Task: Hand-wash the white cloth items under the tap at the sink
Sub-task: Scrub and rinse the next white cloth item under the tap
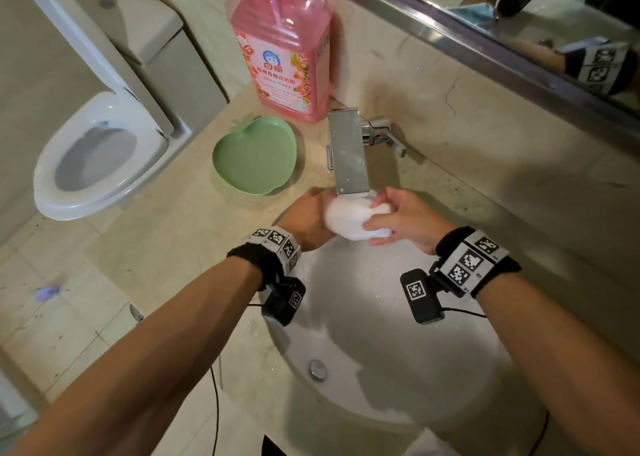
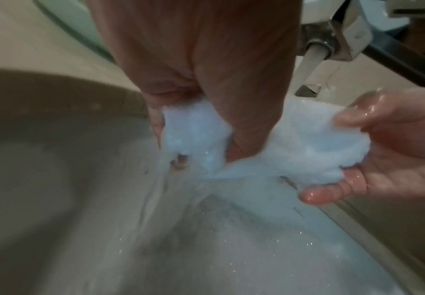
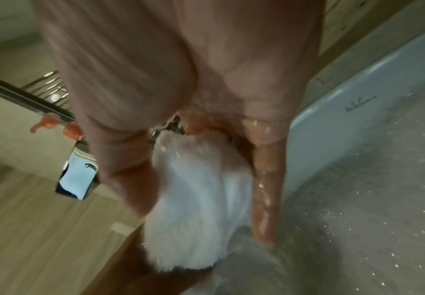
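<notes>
A wet white cloth (image 1: 349,218) is bunched between both hands directly under the flat chrome tap (image 1: 348,150), above the far end of the white sink (image 1: 381,358). My left hand (image 1: 308,220) grips its left part, thumb and fingers wrapped round the fabric (image 2: 196,129). My right hand (image 1: 398,216) pinches its right end, thumb on top and fingers beneath (image 2: 332,191). Water runs off the cloth (image 3: 196,203) into the basin. Both hands are wet.
A green apple-shaped dish (image 1: 254,157) sits on the beige counter left of the tap. A big pink detergent bottle (image 1: 280,46) stands behind it against the wall. A toilet (image 1: 93,157) is at the left, a mirror (image 1: 519,15) above the tap.
</notes>
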